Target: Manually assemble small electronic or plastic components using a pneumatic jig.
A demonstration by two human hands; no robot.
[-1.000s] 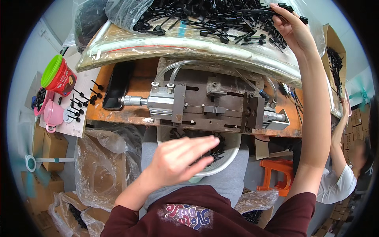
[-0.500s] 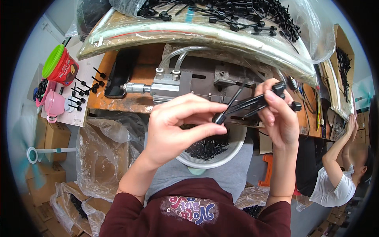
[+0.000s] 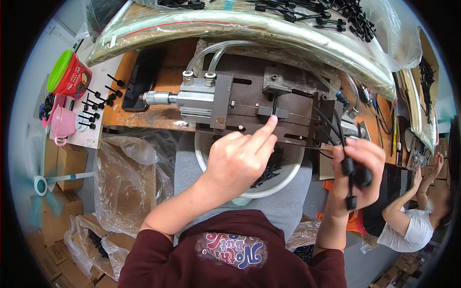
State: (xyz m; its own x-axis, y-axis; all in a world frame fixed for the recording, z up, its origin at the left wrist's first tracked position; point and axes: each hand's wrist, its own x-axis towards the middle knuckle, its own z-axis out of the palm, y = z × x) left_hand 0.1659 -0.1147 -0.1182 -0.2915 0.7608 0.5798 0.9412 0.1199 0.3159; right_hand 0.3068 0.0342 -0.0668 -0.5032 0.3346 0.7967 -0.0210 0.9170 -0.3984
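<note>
My left hand [image 3: 242, 156] reaches over the metal fixture, its index finger stretched out and its thumb hidden. That fingertip touches a thin black rod-like part [image 3: 274, 104] standing at the small grey block [image 3: 265, 112] in the middle of the fixture. To the right, my right hand [image 3: 362, 165] is closed around several black plastic parts [image 3: 347, 165], which have thin stems and thick knob ends. Their stems point up and left, beside the fixture's right end plate. Beneath my left hand, a white basket [image 3: 249, 194] on my lap holds more black pieces.
A silver pneumatic cylinder [image 3: 194, 101] with clear hoses is mounted at the fixture's left. Left of it lie a black phone [image 3: 140, 79], several loose black parts, a pink cup [image 3: 62, 122] and a red tub [image 3: 72, 77]. A plastic-covered shelf [image 3: 230, 26] spans the back. Another person [image 3: 408, 225] sits at right.
My left hand has drawn a black part away from the bunch and moved to the fixture. My right hand has lowered and shifted right, keeping the other parts.
</note>
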